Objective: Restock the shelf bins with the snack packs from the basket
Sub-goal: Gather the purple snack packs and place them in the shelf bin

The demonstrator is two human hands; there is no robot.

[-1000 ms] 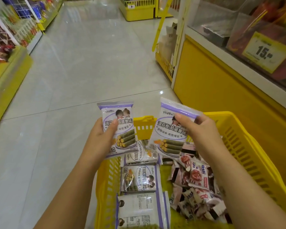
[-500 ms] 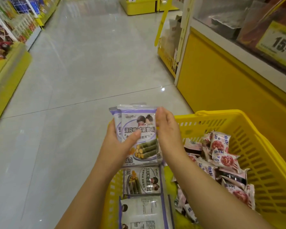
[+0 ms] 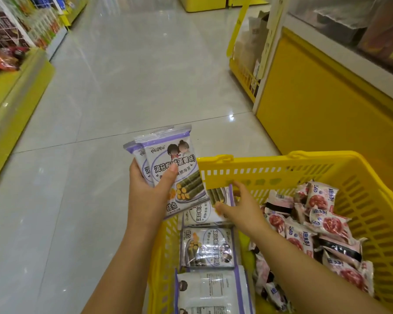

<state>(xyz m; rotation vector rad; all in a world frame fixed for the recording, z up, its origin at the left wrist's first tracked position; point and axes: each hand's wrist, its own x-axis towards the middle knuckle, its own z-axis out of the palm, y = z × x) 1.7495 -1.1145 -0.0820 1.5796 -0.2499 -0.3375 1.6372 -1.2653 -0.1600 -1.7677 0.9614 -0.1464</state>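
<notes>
Left shelf [image 3: 16,87]: a yellow ledge along the 9 o'clock edge of the view, with red packets [image 3: 0,62] on it at 10 o'clock, blurred.
Left hand [image 3: 148,189]: its grip is clamped on two purple packs, the thumb lying across the front one's face.
Held packs [image 3: 175,164]: two seaweed-roll packs stacked upright, the front one offset to the right. They are over the floor at the basket's 10 o'clock corner, and their lower edge overlaps its rim.
Purple packs [image 3: 207,248]: a row lying flat along the basket's left wall.
Right hand [image 3: 243,207]: it is inside the basket, and the forearm covers part of the contents. The grip looks clamped on the farthest pack [image 3: 218,196], thumb on its near edge and fingers at its far edge by the basket wall. The held packs hide that pack's left part.
Basket [image 3: 315,162]: yellow slotted plastic, filling 4 to 6 o'clock of the view.
Red-and-white packs [image 3: 322,223]: a loose heap in the basket's right half.
Wire rack [image 3: 245,71]: yellow, at 1 o'clock, holding cardboard.
Cabinet [image 3: 315,105]: a yellow front at 2 to 3 o'clock, near the basket's far side.
Shelf bins [image 3: 340,21]: clear bins on top of the cabinet, contents blurred.
Floor [image 3: 123,75]: pale glossy tiles, with the aisle running towards 12 o'clock.
</notes>
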